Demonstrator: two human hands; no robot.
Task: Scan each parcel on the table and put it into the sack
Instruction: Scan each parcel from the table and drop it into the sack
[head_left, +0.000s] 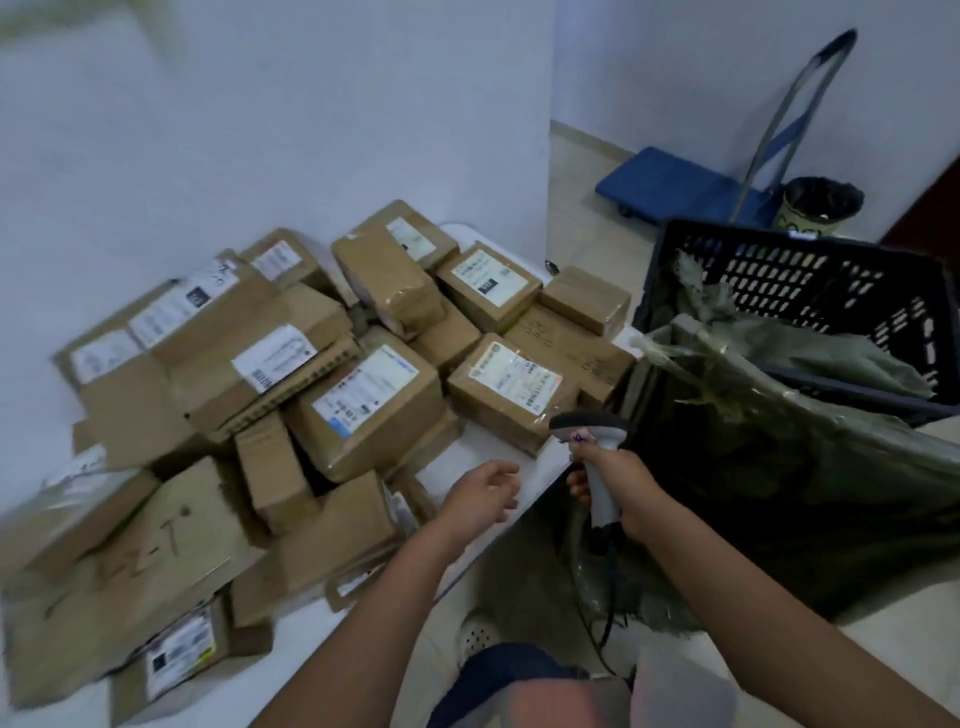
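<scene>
Parcels (291, 395) in brown cardboard, many with white labels, lie heaped across the white table (488, 457), filling the left and centre of the frame from the upper middle down to the lower left corner. At the right, a dark green sack (779, 467) stands open just beside the table's edge, its rim draped into a black slotted crate (800, 280) behind it. In the upper right a blue platform trolley (670, 182) stands on the floor near a small bin (821, 205) lined with a black bag. Nearest the bare strip of table, one labelled parcel (511, 389) sits just ahead of the scanner. The right hand (615, 480) grips the handle of a grey barcode scanner (589, 457), its head aimed at that box. The left hand (485, 493) hovers over the table with relaxed fingers, holding nothing.
</scene>
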